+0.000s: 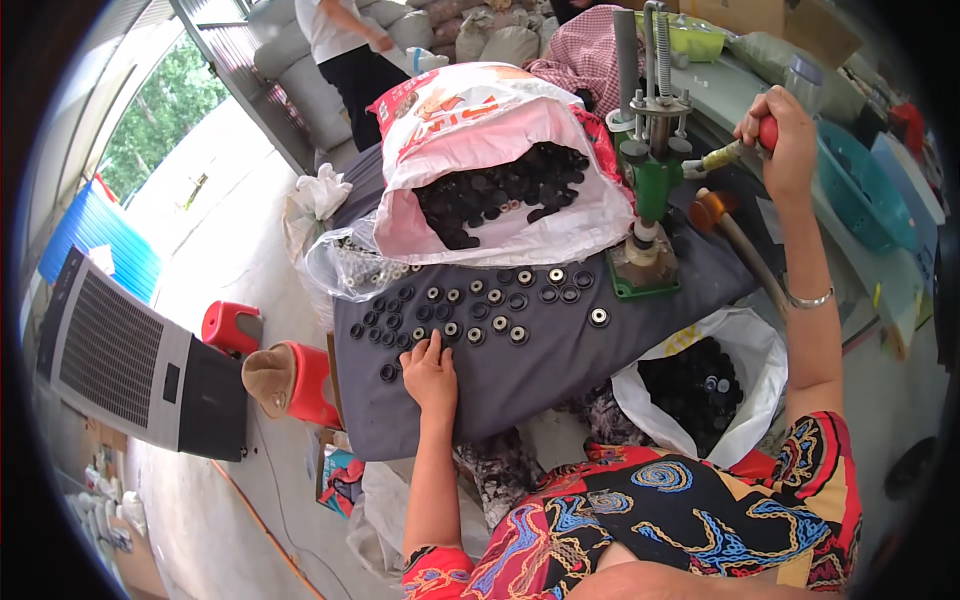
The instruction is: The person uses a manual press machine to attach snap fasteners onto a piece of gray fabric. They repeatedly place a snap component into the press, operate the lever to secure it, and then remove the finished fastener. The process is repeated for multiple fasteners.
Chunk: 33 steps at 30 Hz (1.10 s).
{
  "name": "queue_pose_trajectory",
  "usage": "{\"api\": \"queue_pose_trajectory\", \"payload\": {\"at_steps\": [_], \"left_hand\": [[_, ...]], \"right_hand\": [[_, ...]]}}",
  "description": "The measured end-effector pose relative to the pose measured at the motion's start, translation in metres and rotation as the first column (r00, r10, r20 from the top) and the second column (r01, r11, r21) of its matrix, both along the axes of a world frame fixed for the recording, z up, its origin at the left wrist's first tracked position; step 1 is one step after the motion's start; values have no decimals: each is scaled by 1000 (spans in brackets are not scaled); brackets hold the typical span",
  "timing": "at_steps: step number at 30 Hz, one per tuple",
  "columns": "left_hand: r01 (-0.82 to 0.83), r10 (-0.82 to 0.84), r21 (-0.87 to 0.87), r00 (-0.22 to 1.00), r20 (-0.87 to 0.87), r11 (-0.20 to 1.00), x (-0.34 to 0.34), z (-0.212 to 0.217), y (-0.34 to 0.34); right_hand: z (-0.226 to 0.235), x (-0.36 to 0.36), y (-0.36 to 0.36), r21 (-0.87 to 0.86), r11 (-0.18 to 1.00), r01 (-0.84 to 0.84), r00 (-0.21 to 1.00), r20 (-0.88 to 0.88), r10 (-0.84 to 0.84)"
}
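Observation:
My right hand is wrapped round the red knob of a lever on a green hand press. The press stands at the right of a table covered with dark cloth. My left hand lies on the cloth with fingers stretched out. Its fingertips touch or nearly touch small black round parts; whether one is under them is hidden. Several black rings lie left of that hand. Others nearby hold pale metal washers. One such part sits alone near the press base.
Behind the rings lies an open white sack of black parts, beside a clear plastic bag. A mallet rests right of the press. Another white sack stands below the table's edge. Red stools are at left; another person stands behind.

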<state>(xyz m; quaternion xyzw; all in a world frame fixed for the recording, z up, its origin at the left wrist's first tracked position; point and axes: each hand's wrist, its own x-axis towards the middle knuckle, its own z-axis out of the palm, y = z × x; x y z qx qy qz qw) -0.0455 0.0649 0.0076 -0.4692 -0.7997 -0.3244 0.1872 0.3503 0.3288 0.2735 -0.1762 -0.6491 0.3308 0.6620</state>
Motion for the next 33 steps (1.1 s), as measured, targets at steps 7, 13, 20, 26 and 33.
{"api": "queue_pose_trajectory", "payload": {"at_steps": [7,13,20,26,33], "left_hand": [[-1,-2,-48,997,-77,999,-12,-15,-2],[11,-27,-99,986,-163,995,-16,-17,6],[132,-146,120,982,122,984,20,19,14],[423,-531,323,706,468,847,140,57,112],[532,-585,249,697,414,810,197,43,207]], "right_hand": [[-4,-8,5,43,998,-40,994,-96,44],[-5,-6,2,33,999,17,1000,-13,-17],[-5,-1,14,-1,1000,-17,999,-37,17],[-5,-4,14,44,999,8,1000,-30,-7],[-5,-5,12,68,997,23,999,-51,-19]]}}
